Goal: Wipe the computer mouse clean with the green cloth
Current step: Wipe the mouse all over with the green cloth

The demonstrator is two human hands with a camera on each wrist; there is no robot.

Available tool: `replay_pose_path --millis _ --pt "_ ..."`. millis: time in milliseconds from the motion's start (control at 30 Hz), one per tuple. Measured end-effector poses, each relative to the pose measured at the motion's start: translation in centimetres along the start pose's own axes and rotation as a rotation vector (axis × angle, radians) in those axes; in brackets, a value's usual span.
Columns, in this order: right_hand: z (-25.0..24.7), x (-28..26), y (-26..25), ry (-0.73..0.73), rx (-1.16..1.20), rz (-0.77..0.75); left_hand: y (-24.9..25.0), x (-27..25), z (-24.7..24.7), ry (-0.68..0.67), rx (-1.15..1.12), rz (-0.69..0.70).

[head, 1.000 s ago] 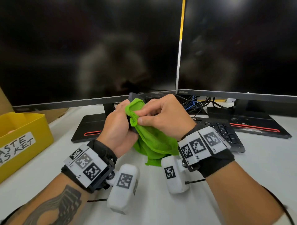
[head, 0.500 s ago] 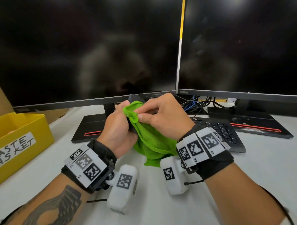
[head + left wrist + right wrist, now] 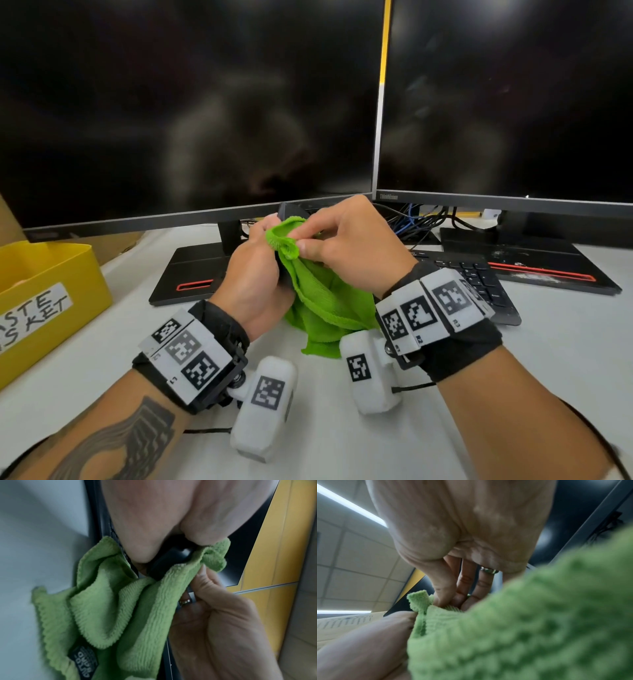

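My left hand [image 3: 255,274] grips a black computer mouse [image 3: 291,211] and holds it upright above the desk; only its top edge shows in the head view. In the left wrist view the black mouse [image 3: 171,559] sits between my palm and the cloth. A green cloth [image 3: 325,294] is draped over the mouse's right side and hangs down to the desk. My right hand [image 3: 346,240] pinches the cloth's upper fold between thumb and fingers against the mouse. The right wrist view shows the cloth [image 3: 522,628] close up and the fingers [image 3: 464,585] pressing into it.
Two dark monitors [image 3: 191,102] stand close behind my hands, their stand bases [image 3: 195,274] on the white desk. A black keyboard [image 3: 479,281] lies at the right. A yellow waste basket [image 3: 51,291] sits at the left edge. Cables [image 3: 421,219] bunch under the right monitor.
My right hand has slid the cloth's upper fold up the mouse and slightly away from me. The left hand and mouse stay in nearly the same place.
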State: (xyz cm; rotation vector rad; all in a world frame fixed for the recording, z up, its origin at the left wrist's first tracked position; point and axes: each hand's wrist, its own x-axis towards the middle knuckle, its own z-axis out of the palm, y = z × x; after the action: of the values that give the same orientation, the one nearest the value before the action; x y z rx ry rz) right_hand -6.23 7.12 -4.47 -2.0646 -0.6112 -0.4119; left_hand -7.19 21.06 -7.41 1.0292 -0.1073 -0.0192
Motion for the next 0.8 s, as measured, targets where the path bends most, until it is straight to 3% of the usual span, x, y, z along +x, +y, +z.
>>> replay_pose_path --millis 200,300,500,800 --pt "-1.0 0.0 1.5 -0.013 -0.115 0.114 0.9 0.6 -0.5 -0.025 -0.018 0.058" --pt "-1.1 -0.2 1.1 -0.039 -0.151 0.099 0.7 0.5 -0.5 -0.021 0.034 0.058" --pt "-0.3 0.1 -0.1 -0.010 0.007 0.007 -0.2 0.5 -0.6 -0.003 0.085 0.056" --pt "-0.8 -0.1 1.0 -0.022 -0.118 0.090 0.0 0.9 -0.8 -0.016 0.086 0.075"
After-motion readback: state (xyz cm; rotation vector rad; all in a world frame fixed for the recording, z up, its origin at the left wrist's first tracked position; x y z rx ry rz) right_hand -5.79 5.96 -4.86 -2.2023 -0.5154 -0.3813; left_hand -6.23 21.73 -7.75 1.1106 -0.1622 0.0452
